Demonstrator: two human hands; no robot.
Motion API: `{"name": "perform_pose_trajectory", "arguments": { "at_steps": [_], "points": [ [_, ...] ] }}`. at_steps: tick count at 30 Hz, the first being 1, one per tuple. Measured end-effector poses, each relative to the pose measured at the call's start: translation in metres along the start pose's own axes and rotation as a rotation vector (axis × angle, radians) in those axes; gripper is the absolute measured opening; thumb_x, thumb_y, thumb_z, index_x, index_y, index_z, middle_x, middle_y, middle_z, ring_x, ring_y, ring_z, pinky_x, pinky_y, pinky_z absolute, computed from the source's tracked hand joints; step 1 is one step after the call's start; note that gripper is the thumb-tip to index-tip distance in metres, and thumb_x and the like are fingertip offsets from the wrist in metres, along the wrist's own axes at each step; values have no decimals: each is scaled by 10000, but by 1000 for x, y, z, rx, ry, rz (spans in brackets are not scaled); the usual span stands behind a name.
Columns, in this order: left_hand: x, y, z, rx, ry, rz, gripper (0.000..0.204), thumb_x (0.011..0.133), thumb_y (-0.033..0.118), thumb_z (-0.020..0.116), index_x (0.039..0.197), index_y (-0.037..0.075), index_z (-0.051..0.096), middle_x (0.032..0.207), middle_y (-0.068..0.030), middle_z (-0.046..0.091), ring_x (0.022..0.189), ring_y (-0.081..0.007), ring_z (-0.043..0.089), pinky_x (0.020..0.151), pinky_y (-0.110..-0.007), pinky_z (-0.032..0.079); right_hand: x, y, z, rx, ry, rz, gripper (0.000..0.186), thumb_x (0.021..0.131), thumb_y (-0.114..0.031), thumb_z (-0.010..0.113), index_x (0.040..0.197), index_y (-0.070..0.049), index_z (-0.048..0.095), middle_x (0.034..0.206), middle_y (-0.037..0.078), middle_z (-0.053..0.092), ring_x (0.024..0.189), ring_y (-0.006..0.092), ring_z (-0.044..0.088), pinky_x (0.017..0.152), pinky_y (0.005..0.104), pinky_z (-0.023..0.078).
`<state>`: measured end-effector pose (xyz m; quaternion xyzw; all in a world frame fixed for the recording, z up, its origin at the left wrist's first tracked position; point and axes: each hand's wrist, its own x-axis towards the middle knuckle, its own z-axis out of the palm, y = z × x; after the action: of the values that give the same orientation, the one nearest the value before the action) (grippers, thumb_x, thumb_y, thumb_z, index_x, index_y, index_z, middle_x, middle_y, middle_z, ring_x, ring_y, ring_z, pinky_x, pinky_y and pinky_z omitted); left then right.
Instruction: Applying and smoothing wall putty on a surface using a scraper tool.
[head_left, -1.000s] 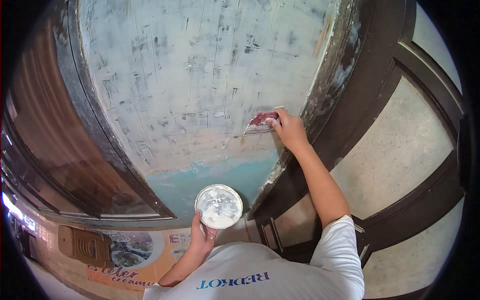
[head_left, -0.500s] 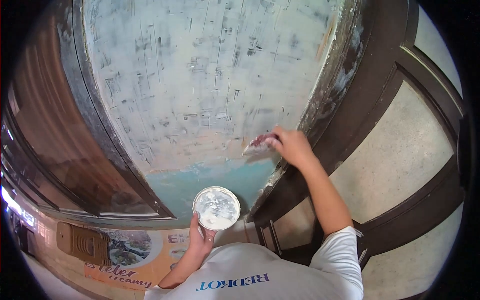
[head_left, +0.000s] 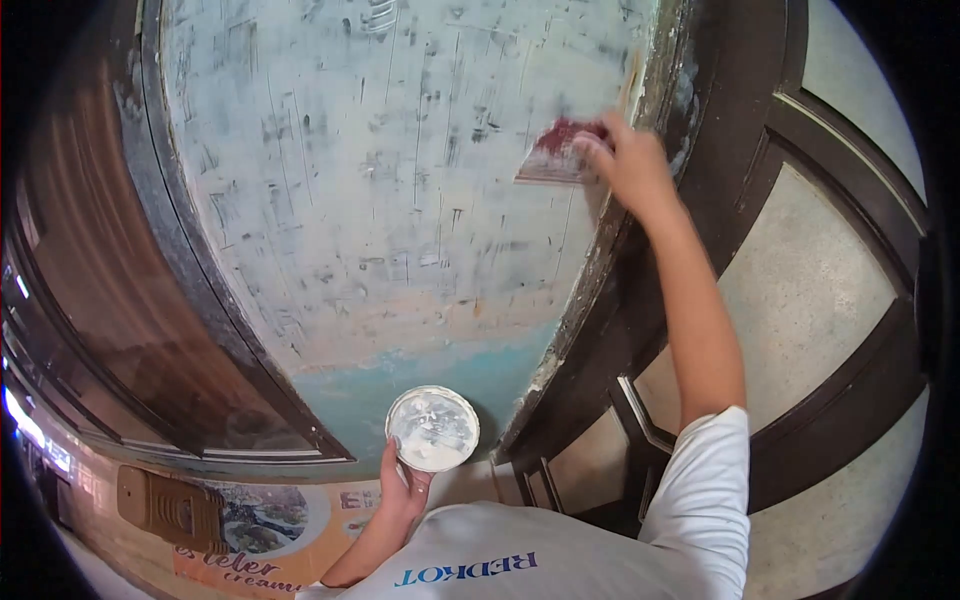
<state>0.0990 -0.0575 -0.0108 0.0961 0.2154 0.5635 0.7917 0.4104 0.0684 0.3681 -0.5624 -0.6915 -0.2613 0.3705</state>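
My right hand (head_left: pixel 635 160) is closed on a dark red putty spreader (head_left: pixel 562 150) smeared with white, its wide edge at the wall panel (head_left: pixel 350 200) near the right-hand frame. I cannot tell whether that edge touches the surface. Patchy white filler with dark marks and scratches covers most of the panel; its lower part is pinkish, then turquoise. Low in front of me, my left hand (head_left: pixel 403 488) grips a round tub (head_left: pixel 433 428) by its side and underside. White paste lies inside, thickest toward the near side.
A dark wooden frame (head_left: pixel 590 310) borders the panel on the right, beside a dark door (head_left: pixel 740 230) with pale panels. Leftward is a window (head_left: pixel 190 330) with a brown curtain behind it. A brown plastic chair (head_left: pixel 170 510) and an orange printed banner (head_left: pixel 310 510) are at lower left.
My right hand has moved the spreader up the panel and to the right, its arm stretching further. The left hand and tub stay nearly in place, slightly lower in view.
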Motion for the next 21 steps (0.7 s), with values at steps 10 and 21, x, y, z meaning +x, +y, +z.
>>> {"name": "perform_pose_trajectory", "arguments": {
  "at_steps": [10,21],
  "points": [
    [10,-4,-2,17,27,42,545,989,409,361,1410,64,363,1405,-135,468,1262,-297,495,1042,-456,426,93,-56,-116,-174,294,-180,356,852,-290,671,1040,12,643,943,236,665,898,405,645,755,430,516],
    [13,8,16,7,-6,25,523,1002,389,352,1402,53,363,1401,-130,472,1264,-285,494,1055,-443,415,-36,-50,-27,384,-100,-59,212,829,-127,645,996,-33,554,762,79,620,652,161,584,645,299,480]
  ]
}}
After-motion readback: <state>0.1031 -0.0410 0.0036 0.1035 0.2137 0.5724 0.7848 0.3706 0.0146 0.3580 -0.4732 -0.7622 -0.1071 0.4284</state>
